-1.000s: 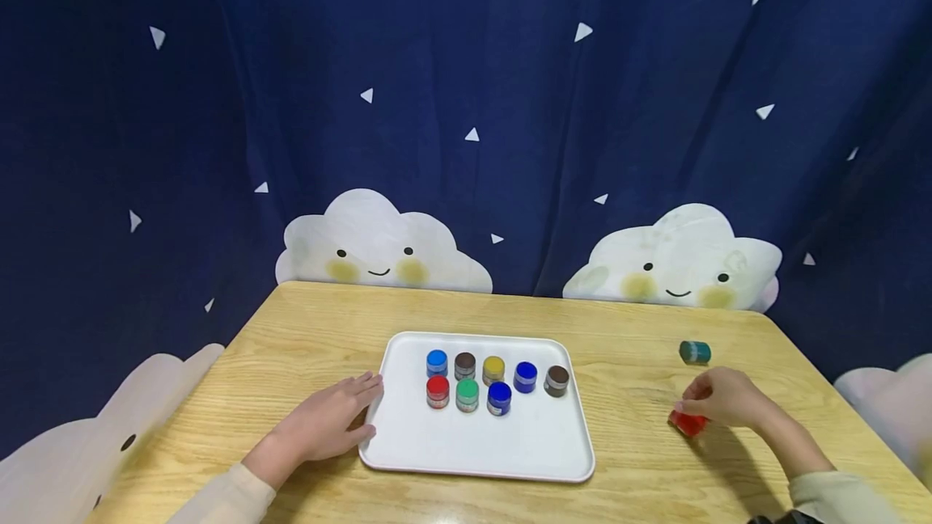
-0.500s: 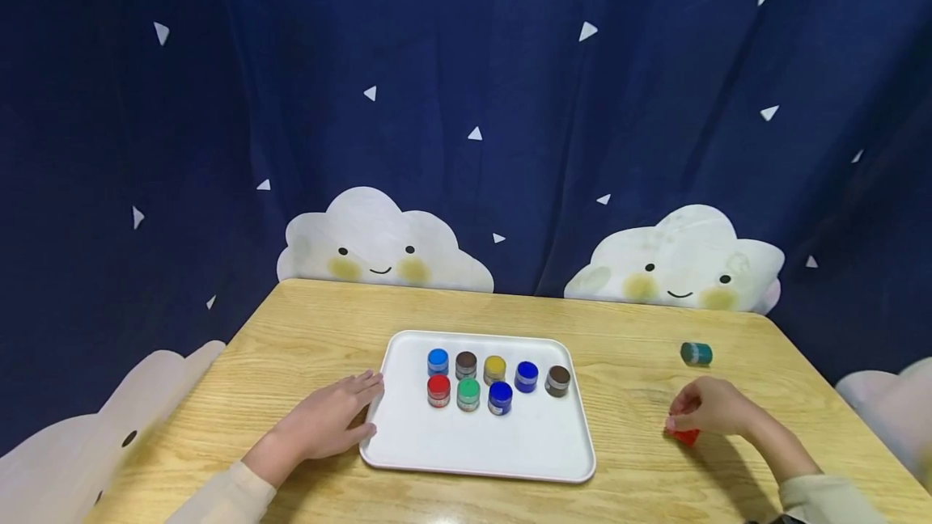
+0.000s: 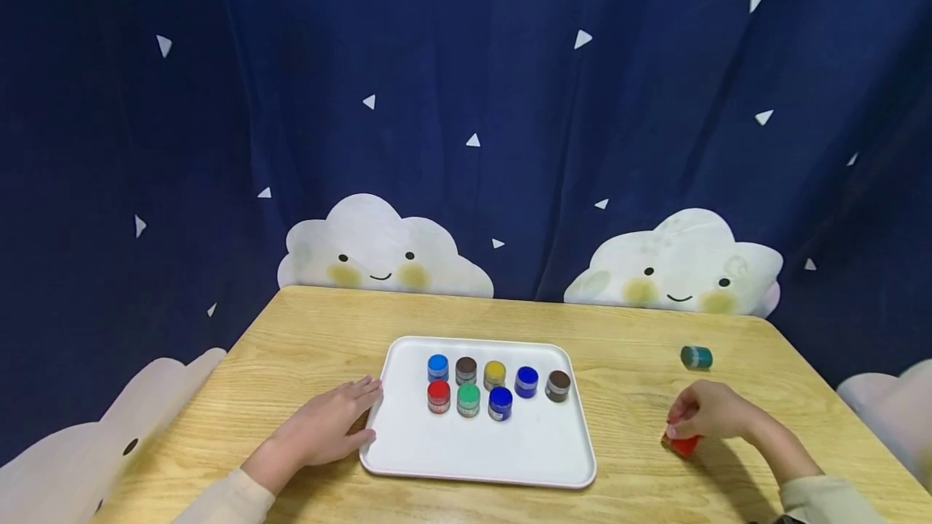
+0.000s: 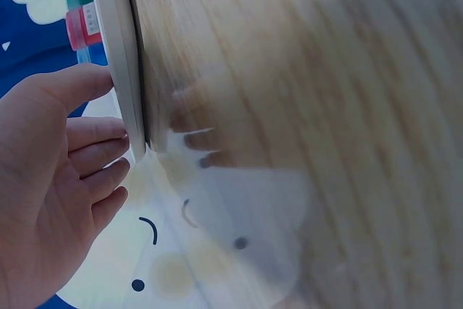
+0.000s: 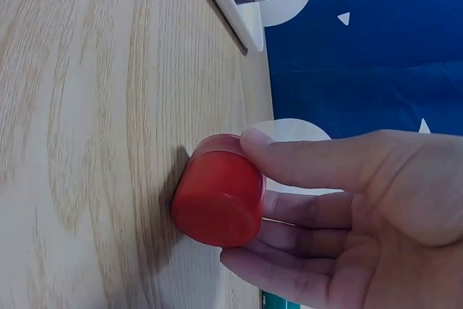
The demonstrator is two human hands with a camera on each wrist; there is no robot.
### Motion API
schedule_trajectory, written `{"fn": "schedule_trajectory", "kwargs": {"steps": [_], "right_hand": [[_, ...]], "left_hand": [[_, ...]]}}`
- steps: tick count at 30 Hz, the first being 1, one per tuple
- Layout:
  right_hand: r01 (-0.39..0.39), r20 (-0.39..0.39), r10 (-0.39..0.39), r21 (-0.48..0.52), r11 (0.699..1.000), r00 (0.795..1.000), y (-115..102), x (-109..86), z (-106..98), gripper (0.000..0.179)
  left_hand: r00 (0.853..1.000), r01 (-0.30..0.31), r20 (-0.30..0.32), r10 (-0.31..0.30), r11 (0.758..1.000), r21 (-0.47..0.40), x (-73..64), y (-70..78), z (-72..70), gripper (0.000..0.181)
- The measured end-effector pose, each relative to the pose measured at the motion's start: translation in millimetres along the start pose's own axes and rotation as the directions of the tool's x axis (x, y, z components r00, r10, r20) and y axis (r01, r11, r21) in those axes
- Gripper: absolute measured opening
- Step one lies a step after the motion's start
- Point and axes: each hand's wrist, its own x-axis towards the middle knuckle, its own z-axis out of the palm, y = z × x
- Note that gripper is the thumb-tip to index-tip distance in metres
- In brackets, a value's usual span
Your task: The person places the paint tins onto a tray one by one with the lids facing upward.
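My right hand [image 3: 709, 411] pinches a small red paint jar [image 5: 221, 197] between thumb and fingers, on the table right of the tray. The jar appears tipped on its side, touching the wood or very near it; the fingertips behind it are partly hidden. My left hand [image 3: 328, 423] rests with extended fingers against the left rim of the white tray [image 3: 476, 459]. In the left wrist view, its thumb and fingertips [image 4: 108, 200] are at that rim. Several paint jars stand upright on the tray, among them a red one [image 3: 438, 397] and a green one [image 3: 468, 400].
A teal jar [image 3: 696, 357] lies on its side beyond my right hand. The wooden table [image 3: 626, 338] ends at a dark blue curtain [image 3: 422, 144] printed with clouds and triangles. On the tray, a brown-lidded jar [image 3: 557, 386] stands closest to the right rim.
My right hand has shifted slightly left and toward me with the red jar, whose angle has changed a little. The left hand, tray and other jars stay put.
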Motion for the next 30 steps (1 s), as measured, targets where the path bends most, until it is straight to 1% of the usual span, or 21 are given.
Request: {"fn": "schedule_trajectory", "kwargs": {"steps": [3, 6, 10, 15, 21, 25, 30], "right_hand": [[0.021, 0.025, -0.022, 0.034, 0.999, 0.999, -1.2, -0.1, -0.2, 0.023], [0.000, 0.046, -0.003, 0.067, 0.998, 0.999, -3.7, 0.4, 1.1, 0.022], [-0.011, 0.062, 0.006, 0.083, 0.996, 0.998, -6.9, -0.3, 3.0, 0.023], [0.017, 0.078, -0.022, 0.068, 0.998, 0.997, -8.8, 0.0, 3.2, 0.022], [0.044, 0.083, -0.047, 0.036, 0.998, 0.995, -14.3, 6.6, 3.7, 0.022], [0.047, 0.098, -0.053, 0.060, 0.997, 0.994, -21.2, 12.1, 3.0, 0.022], [0.063, 0.144, -0.084, 0.146, 0.987, 0.986, -31.6, 20.9, 2.1, 0.022]], "left_hand": [[1.000, -0.002, -0.003, 0.002, 1.000, 0.003, 0.2, -0.5, 1.0, 0.058], [1.000, -0.007, -0.010, 0.007, 1.000, 0.012, 0.4, -1.1, 1.8, 0.058], [1.000, -0.007, -0.015, 0.008, 1.000, 0.015, 0.3, -1.6, 2.6, 0.058], [1.000, -0.006, -0.018, 0.007, 1.000, 0.015, 0.1, -1.1, 2.9, 0.058], [1.000, -0.001, -0.010, 0.001, 1.000, 0.009, -0.2, -0.8, 2.1, 0.058], [1.000, 0.001, -0.007, -0.001, 1.000, 0.006, -0.1, -0.5, 2.2, 0.058], [1.000, 0.006, -0.003, -0.005, 1.000, 0.010, 0.2, -0.8, 2.6, 0.059]]}}
